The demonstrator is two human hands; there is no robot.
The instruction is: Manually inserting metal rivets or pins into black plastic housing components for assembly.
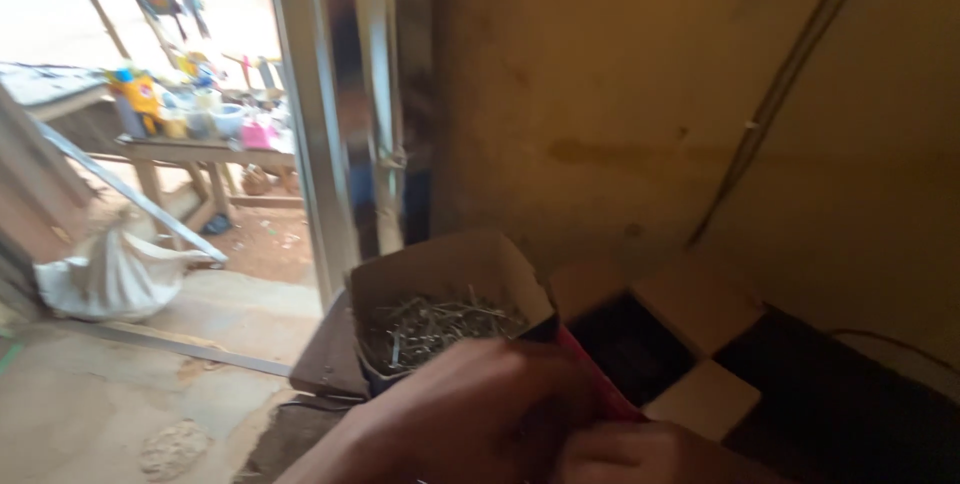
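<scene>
Box: your cardboard box (445, 279) sits low in the middle of the view, flaps up, tilted a little toward you, in front of the yellowish wall (620, 84).
Contents: a tangle of thin grey nails (435, 329) lies in its bottom.
Left hand: your left hand (470, 414) covers the box's near edge, touching it; the blur hides your fingers, so you cannot tell whether they grip it or just rest there.
Right hand: your right hand (640, 454) is at the bottom edge, just beside the left, fingers curled against a red strip (600, 389); whether they pinch it cannot be told.
Beside the box: a second carton (690, 314) with open pale flaps and a dark inside stands to its right.
Doorway: a metal door frame (330, 114) rises behind the box.
Outside: a white sack (110, 279) lies on the ground, and a wooden bench (200, 149) holds bottles and cups.
</scene>
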